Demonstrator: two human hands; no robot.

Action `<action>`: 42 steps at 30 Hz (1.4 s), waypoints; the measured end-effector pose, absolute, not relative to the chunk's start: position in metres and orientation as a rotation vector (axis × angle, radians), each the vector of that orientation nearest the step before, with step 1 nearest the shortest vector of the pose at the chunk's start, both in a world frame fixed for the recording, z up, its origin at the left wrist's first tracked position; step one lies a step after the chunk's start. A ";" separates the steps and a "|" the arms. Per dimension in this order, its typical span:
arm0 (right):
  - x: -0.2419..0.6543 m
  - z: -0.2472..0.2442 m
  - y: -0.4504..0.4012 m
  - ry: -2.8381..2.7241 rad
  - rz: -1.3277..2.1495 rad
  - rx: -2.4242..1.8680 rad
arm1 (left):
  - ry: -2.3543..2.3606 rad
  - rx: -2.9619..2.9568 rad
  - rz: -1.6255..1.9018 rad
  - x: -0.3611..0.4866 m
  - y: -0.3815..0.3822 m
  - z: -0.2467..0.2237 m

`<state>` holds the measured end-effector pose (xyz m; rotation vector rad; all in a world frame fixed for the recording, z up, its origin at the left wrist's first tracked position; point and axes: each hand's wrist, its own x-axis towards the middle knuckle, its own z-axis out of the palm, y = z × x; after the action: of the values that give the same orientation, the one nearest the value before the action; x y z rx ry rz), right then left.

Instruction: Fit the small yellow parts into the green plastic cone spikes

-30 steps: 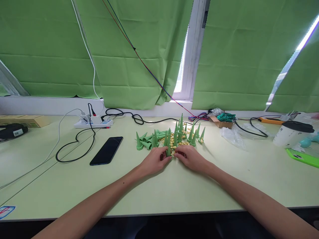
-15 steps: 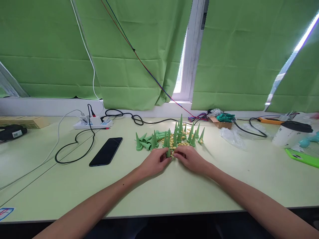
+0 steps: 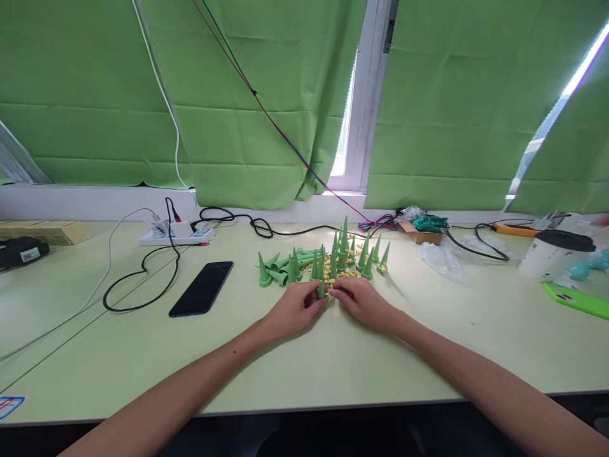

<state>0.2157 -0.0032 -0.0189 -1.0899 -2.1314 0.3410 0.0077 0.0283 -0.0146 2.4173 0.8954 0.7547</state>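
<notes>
My left hand [image 3: 302, 302] is closed on the base of a small green cone [image 3: 321, 289], which stands upright at the near edge of the group. Close on its right, my right hand [image 3: 359, 298] has thumb and fingers pinched together beside small pale-yellow pieces [image 3: 332, 289]; what sits between the fingertips is too small to make out. Behind both hands, several green cones [image 3: 343, 249] stand upright. More pale-yellow pieces [image 3: 353, 273] lie scattered among them. To the left, other green cones [image 3: 280, 277] lie on their sides in a heap.
A black phone [image 3: 202, 289] lies left of the hands. Farther back are a white power strip [image 3: 176, 237] and black cables [image 3: 261, 227]. On the right are a small cardboard box [image 3: 423, 237], clear plastic bags [image 3: 442, 262], a lidded cup [image 3: 554, 260] and a green phone case [image 3: 578, 301].
The whole view has shifted very slightly. Both hands keep nearly the same place and grip, the left on the green cone.
</notes>
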 end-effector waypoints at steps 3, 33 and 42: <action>0.216 -0.018 -0.004 -2.133 0.361 -1.099 | 0.882 2.421 0.764 0.007 0.028 -0.015; 0.215 -0.017 -0.005 -2.118 0.354 -1.154 | 0.932 2.360 0.860 0.008 0.026 -0.012; 0.217 -0.018 -0.004 -2.195 0.358 -1.105 | 0.875 2.388 0.811 0.007 0.027 -0.016</action>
<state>0.2168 -0.0040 -0.0181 -1.1048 -2.1955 0.3583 0.0070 0.0266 -0.0157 2.3877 0.8754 0.8108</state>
